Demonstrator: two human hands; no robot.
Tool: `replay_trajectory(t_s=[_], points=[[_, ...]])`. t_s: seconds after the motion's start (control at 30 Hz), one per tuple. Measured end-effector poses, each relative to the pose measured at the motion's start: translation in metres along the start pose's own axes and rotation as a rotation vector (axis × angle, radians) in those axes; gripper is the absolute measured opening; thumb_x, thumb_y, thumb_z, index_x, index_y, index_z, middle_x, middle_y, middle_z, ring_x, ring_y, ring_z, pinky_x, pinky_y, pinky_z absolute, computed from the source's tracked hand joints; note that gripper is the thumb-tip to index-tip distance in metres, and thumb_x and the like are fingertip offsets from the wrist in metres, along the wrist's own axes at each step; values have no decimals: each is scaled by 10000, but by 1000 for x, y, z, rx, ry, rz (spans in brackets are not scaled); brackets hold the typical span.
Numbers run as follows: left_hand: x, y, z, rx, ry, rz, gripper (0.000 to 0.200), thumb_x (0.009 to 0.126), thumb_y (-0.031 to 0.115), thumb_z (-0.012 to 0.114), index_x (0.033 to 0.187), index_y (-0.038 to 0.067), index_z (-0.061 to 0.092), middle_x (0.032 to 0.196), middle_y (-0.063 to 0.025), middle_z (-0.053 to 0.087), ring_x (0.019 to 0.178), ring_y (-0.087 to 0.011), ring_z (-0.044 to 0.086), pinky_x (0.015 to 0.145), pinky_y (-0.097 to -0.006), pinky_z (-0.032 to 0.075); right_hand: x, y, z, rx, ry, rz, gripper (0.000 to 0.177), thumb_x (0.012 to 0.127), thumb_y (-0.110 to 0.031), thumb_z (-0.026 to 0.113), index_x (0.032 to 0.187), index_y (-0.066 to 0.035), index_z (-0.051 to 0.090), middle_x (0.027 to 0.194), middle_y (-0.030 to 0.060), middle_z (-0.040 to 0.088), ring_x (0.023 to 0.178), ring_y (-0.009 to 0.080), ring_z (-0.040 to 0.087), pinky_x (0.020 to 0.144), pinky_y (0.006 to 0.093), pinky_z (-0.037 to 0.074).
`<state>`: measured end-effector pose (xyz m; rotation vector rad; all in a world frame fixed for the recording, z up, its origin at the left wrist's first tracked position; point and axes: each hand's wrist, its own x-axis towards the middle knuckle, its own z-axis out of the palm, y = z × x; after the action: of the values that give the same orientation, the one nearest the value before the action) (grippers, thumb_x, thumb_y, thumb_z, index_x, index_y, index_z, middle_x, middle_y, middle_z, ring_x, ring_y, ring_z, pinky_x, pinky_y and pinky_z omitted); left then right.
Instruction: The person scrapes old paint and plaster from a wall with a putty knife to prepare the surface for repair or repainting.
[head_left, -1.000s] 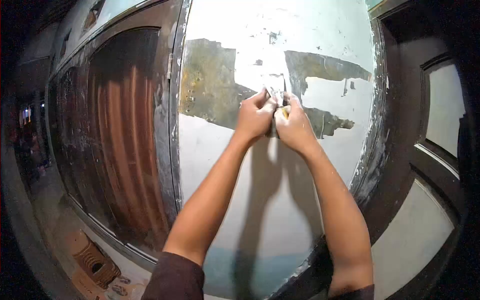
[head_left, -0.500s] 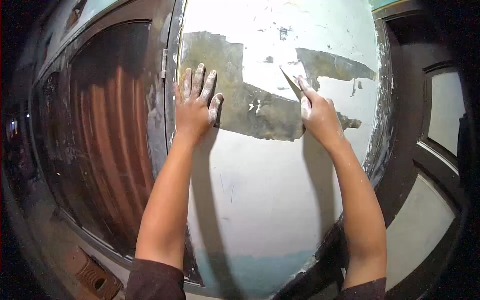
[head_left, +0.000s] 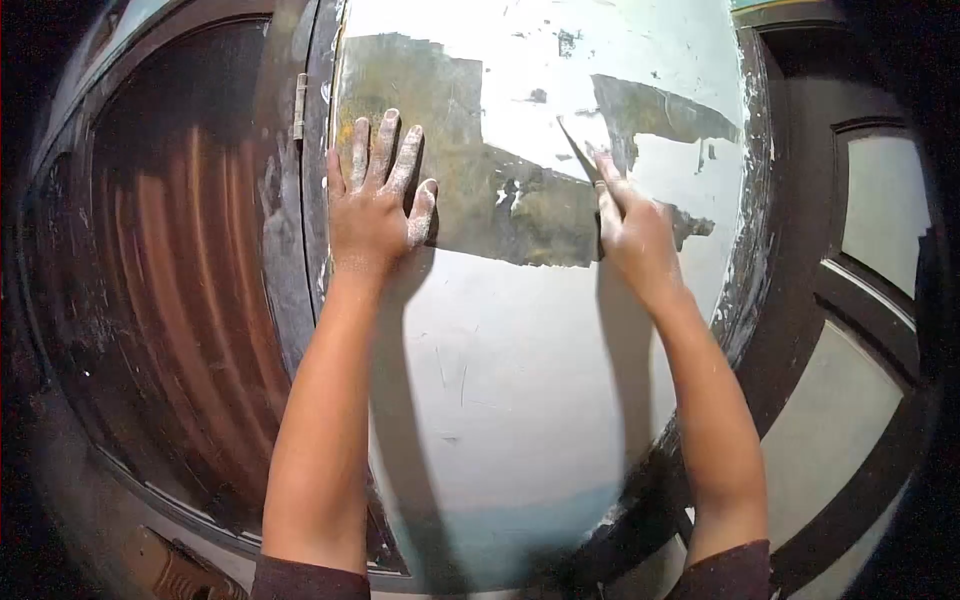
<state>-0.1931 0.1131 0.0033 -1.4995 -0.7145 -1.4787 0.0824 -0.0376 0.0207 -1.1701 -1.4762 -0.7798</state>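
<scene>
My left hand (head_left: pixel 378 205) lies flat on the wall with its fingers spread, over the left part of a grey-brown stripped patch (head_left: pixel 545 220). White dust coats its fingers and thumb. In my right hand (head_left: pixel 640 240) is a scraper (head_left: pixel 576 150), its handle mostly hidden by the fingers. The thin dark blade points up and left, its tip over the white paint between two stripped areas. My right index finger stretches along the tool. Around the patch, the white wall (head_left: pixel 510 370) shows ragged paint edges and small dark chips.
To the left stands a dark wooden frame with a reddish-brown curtain (head_left: pixel 190 290) behind it and a metal hinge (head_left: pixel 299 105) at its edge. A dark door with pale panels (head_left: pixel 880 200) is on the right. A brown object (head_left: pixel 185 570) sits low at the left.
The view has shifted, so the wall sits a little higher and further left. The scraper's blade now looks narrower, turned more edge-on. My left hand stays flat on the wall.
</scene>
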Motion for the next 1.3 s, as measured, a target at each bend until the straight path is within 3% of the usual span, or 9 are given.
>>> replay_trajectory(t_s=[0.13, 0.23, 0.33, 0.43, 0.57, 0.8, 0.97, 1.1, 1.3], points=[[1, 1, 0, 30, 0, -5, 623, 970, 403, 610, 1558, 221, 514, 1692, -58, 362, 1570, -343, 284, 1258, -584, 181, -16, 4, 2, -91, -52, -33, 585, 979, -106, 558, 1557, -169, 485, 895, 302, 644, 836, 489, 644, 823, 546, 512], [1, -1, 1, 17, -10, 0, 623, 973, 403, 604, 1562, 221, 510, 1691, -52, 364, 1557, -352, 307, 1253, -590, 200, 25, -8, -3, -119, -80, -67, 467, 995, -115, 533, 1458, -60, 563, 985, 337, 680, 952, 517, 661, 870, 561, 512], [0, -5, 5, 11, 32, 37, 634, 976, 437, 604, 1567, 230, 501, 1695, -52, 355, 1556, -367, 301, 1251, -602, 195, 37, -17, -3, -113, -71, -102, 446, 1002, -130, 539, 1438, -40, 565, 951, 335, 688, 903, 507, 676, 846, 570, 525], [0, -4, 4, -1, 36, 48, 640, 988, 458, 585, 1578, 229, 485, 1706, -52, 332, 1560, -369, 289, 1247, -622, 184, 8, -17, -8, -179, -177, -23, 524, 1024, -203, 536, 1544, -164, 480, 882, 294, 710, 827, 513, 680, 794, 603, 536], [0, -4, 4, 56, 8, 45, 702, 978, 523, 578, 1603, 235, 442, 1718, -52, 304, 1567, -375, 268, 1240, -625, 186, -21, -25, -14, -278, -235, 147, 474, 1031, -234, 537, 1503, -274, 546, 902, 280, 710, 874, 503, 680, 822, 595, 511], [2, -5, 3, 74, -17, 58, 751, 948, 581, 602, 1595, 228, 454, 1708, -77, 323, 1557, -398, 281, 1237, -621, 186, 26, -15, -2, -215, -140, 31, 465, 1043, -249, 501, 1506, -273, 539, 910, 297, 701, 860, 513, 667, 831, 599, 522], [17, 5, 2, 96, -20, 45, 849, 906, 679, 613, 1619, 265, 412, 1723, -139, 259, 1570, -433, 231, 1266, -579, 160, -12, -12, 4, -272, -171, 61, 509, 1053, -254, 508, 1559, -289, 466, 973, 287, 709, 910, 494, 674, 836, 590, 520], [17, 7, 5, 16, -2, 37, 832, 898, 685, 614, 1611, 300, 423, 1740, -89, 234, 1583, -428, 195, 1253, -640, 133, 20, -18, -4, -270, -123, -19, 512, 1041, -233, 503, 1552, -271, 478, 973, 270, 716, 911, 497, 673, 842, 583, 525], [16, 6, 0, -9, -18, 15, 792, 902, 637, 636, 1590, 288, 460, 1721, -71, 290, 1577, -415, 222, 1272, -595, 136, 16, -9, 7, -280, -177, 17, 562, 1046, -273, 495, 1598, -265, 390, 994, 246, 732, 914, 473, 709, 845, 597, 556]])
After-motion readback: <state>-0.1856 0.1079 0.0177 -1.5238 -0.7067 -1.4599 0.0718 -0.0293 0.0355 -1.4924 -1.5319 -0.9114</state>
